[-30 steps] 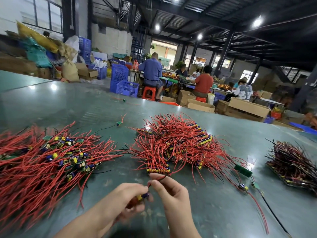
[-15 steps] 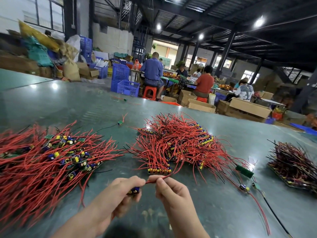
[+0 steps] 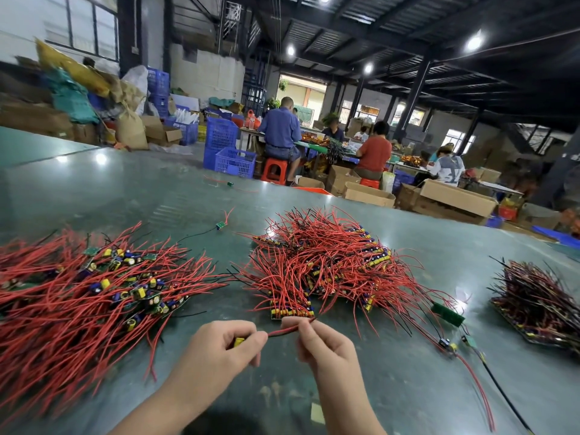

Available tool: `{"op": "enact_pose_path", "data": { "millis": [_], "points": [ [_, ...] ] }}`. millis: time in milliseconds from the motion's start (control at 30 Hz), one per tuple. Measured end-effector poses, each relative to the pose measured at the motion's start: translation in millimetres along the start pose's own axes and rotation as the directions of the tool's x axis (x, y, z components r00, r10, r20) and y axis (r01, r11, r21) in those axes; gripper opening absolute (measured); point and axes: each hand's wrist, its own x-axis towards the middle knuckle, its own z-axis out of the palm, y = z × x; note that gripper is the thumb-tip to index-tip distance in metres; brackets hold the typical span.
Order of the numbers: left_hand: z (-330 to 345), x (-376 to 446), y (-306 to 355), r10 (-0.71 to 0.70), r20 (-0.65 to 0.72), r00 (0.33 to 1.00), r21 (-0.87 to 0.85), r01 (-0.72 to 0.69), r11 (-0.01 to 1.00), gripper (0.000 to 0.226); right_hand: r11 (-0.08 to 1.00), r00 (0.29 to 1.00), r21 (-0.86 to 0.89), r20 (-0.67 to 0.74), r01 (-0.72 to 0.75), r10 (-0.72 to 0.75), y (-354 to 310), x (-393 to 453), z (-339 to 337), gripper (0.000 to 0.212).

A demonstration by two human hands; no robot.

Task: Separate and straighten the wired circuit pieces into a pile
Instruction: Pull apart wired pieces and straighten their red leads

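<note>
Head view: since a second ago the two hands have drawn apart, and the red wire (image 3: pixel 282 331) now runs stretched between them above the glossy green desk (image 3: pixel 392 387). The left hand (image 3: pixel 219 350) curls round a small circuit piece with a yellow part (image 3: pixel 239 341); the right hand (image 3: pixel 323 343) pinches the wire's far end. The tangled red-wired heap (image 3: pixel 326 265) lies just beyond, the straightened pile (image 3: pixel 78 296) at left. No writing is legible.
</note>
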Motion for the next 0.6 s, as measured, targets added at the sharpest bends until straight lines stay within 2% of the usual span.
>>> {"op": "enact_pose_path", "data": {
  "millis": [67, 133, 167, 267, 333, 400, 500, 600],
  "points": [
    [2.3, -3.2, -0.1, 0.090, -0.056, 0.994, 0.140, -0.081, 0.987, 0.043, 0.972, 0.991, 0.203, -0.037, -0.119, 0.129, 1.2, 1.9, 0.0, 0.020],
    [5.1, -6.3, 1.0, 0.170, -0.107, 0.980, 0.389, -0.117, 0.914, 0.033, 0.954, 0.982, 0.252, -0.057, -0.163, 0.183, 2.8, 2.9, -0.5, 0.018],
    [5.3, -6.6, 1.5, 0.163, -0.119, 0.979, 0.425, -0.098, 0.900, 0.027, 0.959, 0.983, 0.237, -0.062, -0.156, 0.175, 2.4, 2.4, -0.6, 0.020],
    [6.1, -2.8, 0.7, 0.059, -0.042, 0.997, 0.311, -0.043, 0.950, 0.014, 0.991, 0.992, 0.112, -0.096, -0.077, 0.088, 0.7, 2.5, -1.8, 0.032],
    [7.9, -0.9, -1.0, 0.031, -0.031, 0.999, 0.242, -0.023, 0.970, 0.010, 1.000, 0.991, 0.004, -0.134, -0.016, 0.017, -0.6, 2.7, -3.4, 0.028],
    [11.7, -1.1, -1.6, 0.030, -0.067, 0.997, 0.240, -0.013, 0.971, 0.012, 0.999, 0.981, -0.032, -0.196, 0.003, -0.010, -0.5, 2.9, -5.2, 0.023],
    [15.3, -2.7, -4.3, 0.085, -0.108, 0.991, 0.328, -0.045, 0.944, 0.017, 0.993, 0.961, 0.096, -0.264, -0.062, 0.086, 1.0, 3.6, -5.7, 0.020],
    [15.9, -4.8, -2.6, 0.101, -0.117, 0.988, 0.457, -0.037, 0.889, 0.012, 0.965, 0.940, 0.233, -0.285, -0.123, 0.189, 3.3, 5.8, -6.2, 0.020]
  ]
}}
